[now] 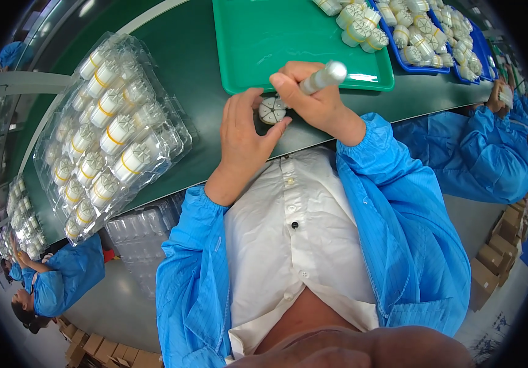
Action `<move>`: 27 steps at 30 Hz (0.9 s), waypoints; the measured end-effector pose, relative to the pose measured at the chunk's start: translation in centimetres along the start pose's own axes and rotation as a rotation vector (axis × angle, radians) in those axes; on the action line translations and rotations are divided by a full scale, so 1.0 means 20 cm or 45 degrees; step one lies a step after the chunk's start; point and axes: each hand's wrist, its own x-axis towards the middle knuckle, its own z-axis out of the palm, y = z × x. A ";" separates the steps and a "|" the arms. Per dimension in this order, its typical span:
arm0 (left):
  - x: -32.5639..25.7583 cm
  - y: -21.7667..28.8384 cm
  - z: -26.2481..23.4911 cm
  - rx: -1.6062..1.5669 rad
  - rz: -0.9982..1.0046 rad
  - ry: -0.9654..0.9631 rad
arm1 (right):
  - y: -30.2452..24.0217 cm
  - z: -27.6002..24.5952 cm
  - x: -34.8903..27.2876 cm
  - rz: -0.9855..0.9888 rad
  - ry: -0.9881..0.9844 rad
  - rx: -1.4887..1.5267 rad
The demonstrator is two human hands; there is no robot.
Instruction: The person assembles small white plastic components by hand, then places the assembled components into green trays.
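My left hand (243, 138) curls around a round bundle of white wedge-ended pieces (272, 110) at the front of the dark green table. Its fingers lie on the far left side of the bundle and its thumb is at the near side. My right hand (319, 104) grips a slim white tube (323, 77) that tilts up to the right, its rounded end towards me. The right fingertips reach the bundle's right edge, and the hand hides the tube's lower part. Just beyond both hands lies a green tray (264, 43) with yellow-banded white bundles (359, 27) at its right end.
At left, stacked clear plastic trays (175, 122) hold many banded bundles. Blue trays (426, 69) of bundles stand at the far right. A co-worker's blue sleeve (466, 150) is close on my right; another person (61, 276) works at left. Cardboard boxes (498, 254) stand on the floor.
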 end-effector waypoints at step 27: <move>-0.02 0.00 0.00 -0.391 -0.127 0.016 | 0.04 0.00 0.06 0.022 -0.073 0.001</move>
